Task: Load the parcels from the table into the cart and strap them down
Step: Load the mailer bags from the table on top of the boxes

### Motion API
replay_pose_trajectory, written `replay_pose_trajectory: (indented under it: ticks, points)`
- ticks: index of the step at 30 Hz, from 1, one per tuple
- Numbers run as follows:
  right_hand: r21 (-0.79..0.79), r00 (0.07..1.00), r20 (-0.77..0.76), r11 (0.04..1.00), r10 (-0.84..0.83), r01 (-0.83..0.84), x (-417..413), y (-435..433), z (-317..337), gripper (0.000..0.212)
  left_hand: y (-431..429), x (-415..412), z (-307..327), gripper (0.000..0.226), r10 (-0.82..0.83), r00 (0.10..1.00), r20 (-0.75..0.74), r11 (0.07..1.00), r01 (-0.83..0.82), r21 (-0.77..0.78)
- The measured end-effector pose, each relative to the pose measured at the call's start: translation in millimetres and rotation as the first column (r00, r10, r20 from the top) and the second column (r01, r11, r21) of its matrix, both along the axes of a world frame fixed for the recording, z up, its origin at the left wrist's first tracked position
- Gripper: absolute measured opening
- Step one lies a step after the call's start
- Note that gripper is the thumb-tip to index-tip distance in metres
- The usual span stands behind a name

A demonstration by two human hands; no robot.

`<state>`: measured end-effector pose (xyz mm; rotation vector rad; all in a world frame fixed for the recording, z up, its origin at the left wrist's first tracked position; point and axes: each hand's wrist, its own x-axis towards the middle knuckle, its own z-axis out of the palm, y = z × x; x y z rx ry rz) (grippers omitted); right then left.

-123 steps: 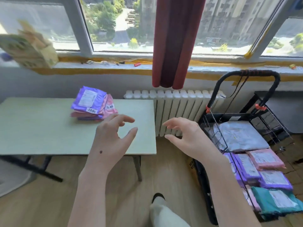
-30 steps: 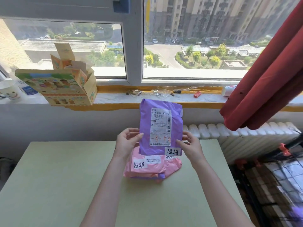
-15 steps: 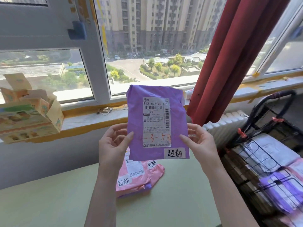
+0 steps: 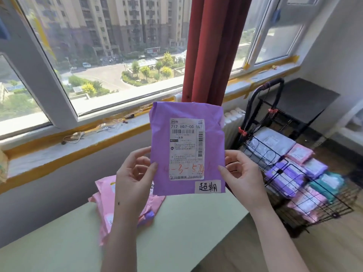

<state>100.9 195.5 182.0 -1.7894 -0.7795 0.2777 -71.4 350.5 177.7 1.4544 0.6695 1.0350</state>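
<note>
Two hands (image 4: 135, 179) (image 4: 242, 174) pinch the purple parcel (image 4: 187, 150) between them.

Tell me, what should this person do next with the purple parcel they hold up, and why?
Probably carry the purple parcel right and down into the cart, onto the parcels lying there. The left hand and right hand both pinch its side edges, it is lifted clear of the table, and the cart stands just to the right.

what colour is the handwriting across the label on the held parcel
Red, on the purple parcel's white label; head view.
</note>
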Motion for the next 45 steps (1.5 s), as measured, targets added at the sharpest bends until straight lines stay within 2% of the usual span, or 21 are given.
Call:
replay_pose_trajectory:
  ticks: [4, 8, 11, 20, 28, 36, 45]
  points:
    - [-0.048, 0.982, 0.177, 0.996, -0.061, 0.070, 15, -30, 7, 0.027, -19, 28, -1, 0.049, -0.066, 0.998, -0.023, 0.997, 0.067, 0.042]
    - [-0.097, 0.947, 0.300, 0.984, -0.113, 0.148, 42, -67, 12, 0.014, -46, 63, 3, 0.033, -0.119, 0.987, -0.108, 0.986, 0.131, 0.108]
    - [-0.106, 0.929, 0.339, 0.975, -0.150, 0.196, 65, -100, 15, 0.016, -74, 94, 3, 0.031, -0.149, 0.978, -0.149, 0.977, 0.169, 0.127]
    - [-0.140, 0.893, 0.353, 0.928, -0.279, 0.345, 150, -223, 2, 0.022, -184, 201, -7, 0.035, -0.259, 0.937, -0.232, 0.939, 0.301, 0.165]
    - [-0.157, 0.866, 0.349, 0.889, -0.357, 0.430, 220, -318, 1, 0.020, -272, 282, -7, 0.035, -0.247, 0.927, -0.282, 0.906, 0.324, 0.271]
    - [-0.138, 0.855, 0.308, 0.870, -0.416, 0.473, 256, -359, -17, 0.017, -303, 338, -11, 0.045, -0.261, 0.900, -0.349, 0.867, 0.377, 0.325]
    - [-0.100, 0.817, 0.215, 0.820, -0.535, 0.564, 333, -374, -23, 0.011, -302, 435, -20, 0.026, -0.327, 0.855, -0.404, 0.820, 0.469, 0.328]
